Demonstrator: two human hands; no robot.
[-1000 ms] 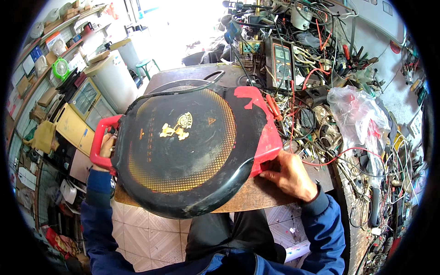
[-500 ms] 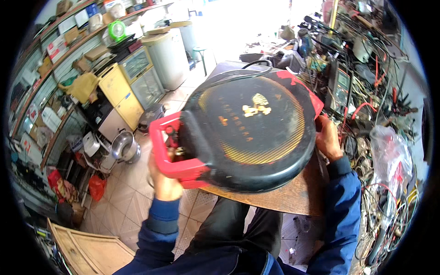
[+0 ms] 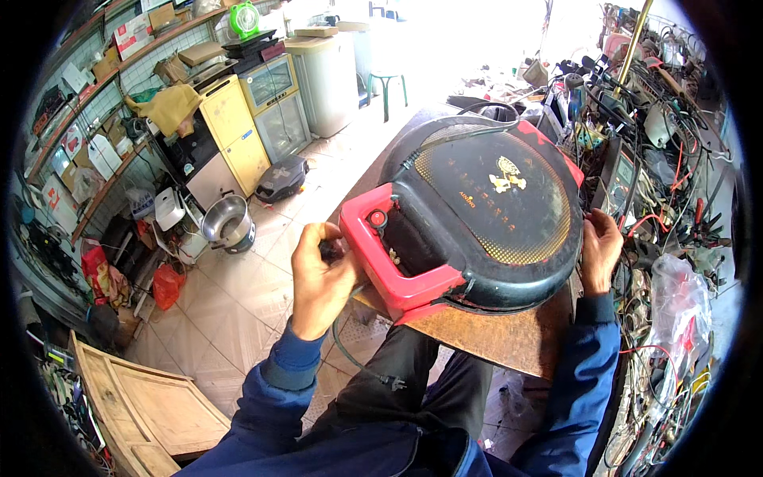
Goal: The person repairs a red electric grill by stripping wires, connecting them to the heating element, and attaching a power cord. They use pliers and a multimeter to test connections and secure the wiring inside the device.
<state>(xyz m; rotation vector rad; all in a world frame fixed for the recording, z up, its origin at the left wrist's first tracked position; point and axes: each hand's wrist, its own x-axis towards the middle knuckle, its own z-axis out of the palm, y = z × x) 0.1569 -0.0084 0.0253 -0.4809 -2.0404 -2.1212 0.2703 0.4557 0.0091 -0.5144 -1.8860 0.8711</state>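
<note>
A round black electric griddle (image 3: 445,211) with a red loop handle (image 3: 413,292) lies closed on the small wooden table (image 3: 509,338), handle toward my lower left. Its lid has a dotted gold pattern and a worn pale patch. My left hand (image 3: 322,274) is beside the handle's outer corner, fingers curled around something dark that I cannot make out. Below it hangs a thin power cord with a plug (image 3: 393,383). At the griddle's right rim is my right hand (image 3: 600,250), its bent fingers against the side. Part of the cord (image 3: 469,131) crosses the lid's far edge.
A dense heap of wires and tools (image 3: 668,183) crowds the right side, with a multimeter (image 3: 622,179) near the griddle. On the floor at left are a steel pot (image 3: 230,225) and a black appliance (image 3: 282,179). A wooden panel (image 3: 151,405) stands lower left.
The griddle has come down and moved right, its handle swinging toward me. My left hand has left its grip on the handle for its outer corner. A plug now dangles below it.
</note>
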